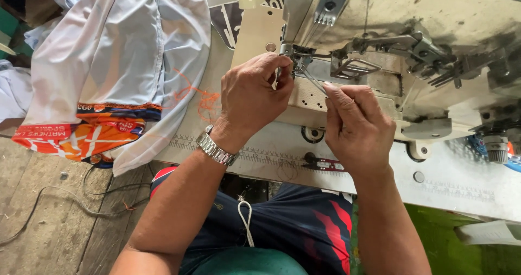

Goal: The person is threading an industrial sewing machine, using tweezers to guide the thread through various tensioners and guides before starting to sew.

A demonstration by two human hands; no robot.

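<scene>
My left hand (252, 96), with a metal watch (215, 149) on its wrist, is up at the needle area (296, 63) of a cream industrial sewing machine (412, 41), fingertips pinched close to the needles. My right hand (355, 128) sits just to the right and pinches a thin tool, likely tweezers (313, 79), that points up-left toward the needles. Whether a thread is held is too fine to tell. Both hands hover over the machine bed (260, 36).
A pile of light blue and orange fabric (114, 74) lies on the left of the table (461, 182). Loose orange thread (203, 98) lies beside it. Small red-handled snips (325, 165) lie near the table's front edge. A cable (65, 199) runs over the wooden floor.
</scene>
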